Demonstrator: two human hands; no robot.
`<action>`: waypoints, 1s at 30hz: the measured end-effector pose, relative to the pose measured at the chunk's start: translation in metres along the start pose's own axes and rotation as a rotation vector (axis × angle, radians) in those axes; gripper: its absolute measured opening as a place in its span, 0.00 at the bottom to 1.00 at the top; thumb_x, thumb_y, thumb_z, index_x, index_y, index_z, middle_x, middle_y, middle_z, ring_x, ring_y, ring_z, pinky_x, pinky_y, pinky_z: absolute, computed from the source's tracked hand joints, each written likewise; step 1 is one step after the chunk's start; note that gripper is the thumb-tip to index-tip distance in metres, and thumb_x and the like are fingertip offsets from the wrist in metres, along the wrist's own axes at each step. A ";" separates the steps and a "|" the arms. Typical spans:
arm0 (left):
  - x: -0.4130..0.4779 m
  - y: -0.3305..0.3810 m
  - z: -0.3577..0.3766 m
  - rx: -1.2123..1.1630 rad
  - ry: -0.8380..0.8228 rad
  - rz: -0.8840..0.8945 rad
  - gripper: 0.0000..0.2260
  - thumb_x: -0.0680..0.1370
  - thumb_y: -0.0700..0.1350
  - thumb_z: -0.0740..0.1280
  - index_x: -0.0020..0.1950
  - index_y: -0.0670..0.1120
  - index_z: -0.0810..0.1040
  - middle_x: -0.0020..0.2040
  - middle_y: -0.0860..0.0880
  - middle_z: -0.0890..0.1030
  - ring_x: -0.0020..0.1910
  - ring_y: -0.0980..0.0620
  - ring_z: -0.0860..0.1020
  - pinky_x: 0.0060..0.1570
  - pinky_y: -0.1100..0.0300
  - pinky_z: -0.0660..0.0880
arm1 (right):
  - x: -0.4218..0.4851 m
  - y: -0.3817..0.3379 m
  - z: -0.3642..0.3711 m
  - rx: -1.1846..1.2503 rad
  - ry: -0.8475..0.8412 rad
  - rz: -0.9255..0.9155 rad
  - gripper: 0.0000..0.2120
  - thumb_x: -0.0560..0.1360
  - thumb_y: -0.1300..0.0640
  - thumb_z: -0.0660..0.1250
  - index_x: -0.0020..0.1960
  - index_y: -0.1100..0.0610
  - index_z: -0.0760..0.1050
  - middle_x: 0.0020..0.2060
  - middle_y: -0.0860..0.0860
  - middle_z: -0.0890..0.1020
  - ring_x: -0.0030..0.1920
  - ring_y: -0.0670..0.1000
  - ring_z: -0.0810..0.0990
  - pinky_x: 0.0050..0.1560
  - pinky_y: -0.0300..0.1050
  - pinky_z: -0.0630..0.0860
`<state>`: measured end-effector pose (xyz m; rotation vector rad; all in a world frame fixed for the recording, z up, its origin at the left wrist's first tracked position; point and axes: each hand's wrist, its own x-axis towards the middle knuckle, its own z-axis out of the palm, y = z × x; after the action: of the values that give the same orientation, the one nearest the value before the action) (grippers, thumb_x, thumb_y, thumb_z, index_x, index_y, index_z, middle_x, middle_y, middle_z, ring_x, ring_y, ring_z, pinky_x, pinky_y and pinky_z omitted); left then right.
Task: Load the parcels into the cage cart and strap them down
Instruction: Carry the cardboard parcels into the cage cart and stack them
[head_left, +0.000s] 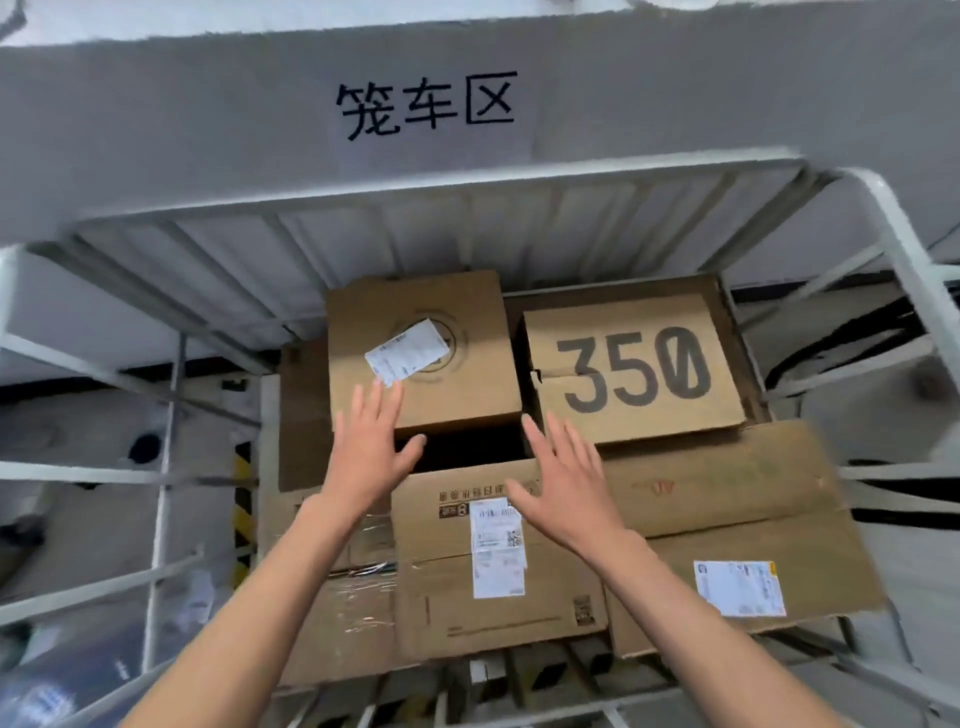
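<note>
A white metal cage cart (436, 202) holds several brown cardboard parcels. At the back left stands a box with a white label (457, 379); beside it on the right lies a box printed "350" (631, 410). Nearer me sit a box with a tall shipping label (447, 587), a wide box with a label at its right end (753, 530) and a tape-wrapped box (343, 613). My left hand (369, 452) hovers open at the labelled back box's near edge. My right hand (563, 478) is open over the dark gap between the boxes. Neither hand holds anything.
A grey wall with a paper sign (428, 109) of black characters rises behind the cart. The cart's side bars (161, 509) stand left and right (904, 249). A yellow-black striped post (241, 509) shows through the left bars.
</note>
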<state>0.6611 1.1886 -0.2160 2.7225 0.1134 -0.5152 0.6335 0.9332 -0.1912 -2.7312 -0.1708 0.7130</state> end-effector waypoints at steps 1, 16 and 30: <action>0.018 -0.015 0.001 0.012 0.005 -0.012 0.36 0.80 0.58 0.64 0.82 0.51 0.50 0.82 0.45 0.50 0.81 0.42 0.46 0.77 0.39 0.49 | 0.022 -0.002 0.005 -0.025 0.002 -0.014 0.40 0.78 0.36 0.58 0.81 0.45 0.42 0.81 0.51 0.43 0.81 0.54 0.42 0.79 0.56 0.42; 0.164 -0.064 0.054 0.091 -0.231 -0.049 0.53 0.66 0.78 0.62 0.80 0.62 0.37 0.81 0.43 0.35 0.78 0.37 0.32 0.67 0.21 0.41 | 0.226 -0.017 0.066 -0.388 -0.078 -0.168 0.66 0.60 0.22 0.68 0.79 0.46 0.29 0.79 0.57 0.34 0.76 0.68 0.29 0.72 0.74 0.38; 0.143 -0.062 0.071 0.295 -0.271 -0.027 0.55 0.62 0.82 0.56 0.80 0.61 0.35 0.80 0.42 0.32 0.77 0.33 0.32 0.67 0.21 0.47 | 0.201 -0.009 0.085 -0.508 -0.212 -0.211 0.62 0.63 0.27 0.68 0.79 0.44 0.30 0.77 0.61 0.29 0.75 0.71 0.29 0.72 0.77 0.44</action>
<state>0.7616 1.2218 -0.3508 2.9013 0.0022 -0.9704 0.7659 1.0032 -0.3506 -3.0250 -0.7720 1.0085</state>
